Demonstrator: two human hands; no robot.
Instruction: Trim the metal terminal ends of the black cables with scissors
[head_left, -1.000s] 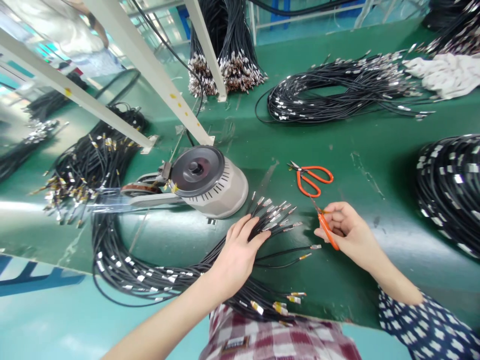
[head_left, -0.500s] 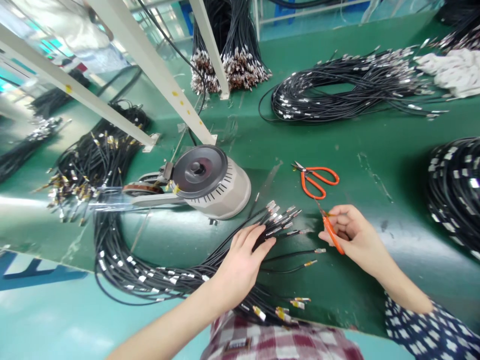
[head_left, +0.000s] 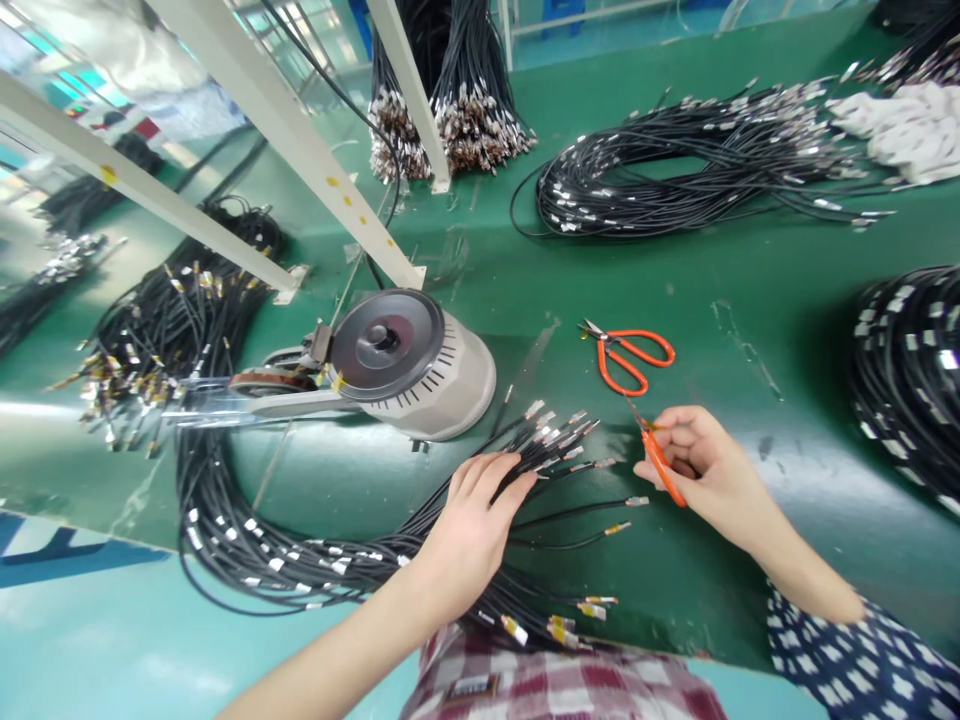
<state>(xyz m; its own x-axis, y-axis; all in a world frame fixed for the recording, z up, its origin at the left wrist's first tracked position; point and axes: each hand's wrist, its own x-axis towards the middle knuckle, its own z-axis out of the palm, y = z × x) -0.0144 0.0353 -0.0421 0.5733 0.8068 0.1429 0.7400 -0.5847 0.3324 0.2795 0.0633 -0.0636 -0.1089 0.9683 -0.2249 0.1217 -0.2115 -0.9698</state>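
Observation:
My left hand (head_left: 476, 525) is closed over a bundle of black cables (head_left: 300, 560), its fingers curved across them and the thumb to the side. Metal connector ends (head_left: 551, 432) with white tags fan out beyond my fingertips. In my right hand (head_left: 694, 460) is a small orange-handled tool (head_left: 661, 465) with a thin pointed metal tip, aimed away from me; its exact kind is unclear. Just past that tip lie orange-handled scissors (head_left: 634, 360), blades pointing left. Several cable ends with yellow or white sleeves (head_left: 562, 628) lie near the table's front edge.
A grey and black tape dispenser (head_left: 420, 370) stands left of centre on the green table (head_left: 517, 280). Coiled cables (head_left: 690, 170) lie at the back, another coil (head_left: 911, 380) at right, more cables (head_left: 187, 320) at left. White metal posts (head_left: 300, 150) rise behind the dispenser.
My left hand has shifted slightly left along the cables, its thumb a little nearer the fingers. The right hand holds the tool almost unmoved; the whole view has moved slightly.

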